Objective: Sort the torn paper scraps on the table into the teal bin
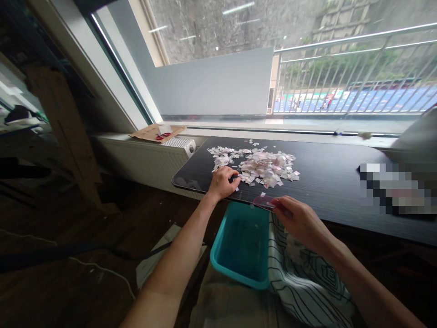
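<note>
My left hand (222, 183) rests cupped on the dark tabletop, at the near left edge of a heap of small white and pinkish paper scraps (268, 166). A small gap shows between its curved thumb and forefinger, and its other fingertips are hidden. My right hand (295, 212) is closed on a flat, see-through pink plastic piece (262, 200) at the table's front edge. One scrap lies by the plastic piece. Below both hands, a turquoise plastic basin (218, 246) sits at lap level under the table edge.
The black table (334, 182) stands against the window. A striped cloth (290, 282) lies beside the basin. Red-handled scissors (164, 135) lie on brown cardboard (145, 132) above the radiator (153, 159). A blurred-out object (399, 189) is at the right. A cable (105, 269) crosses the floor.
</note>
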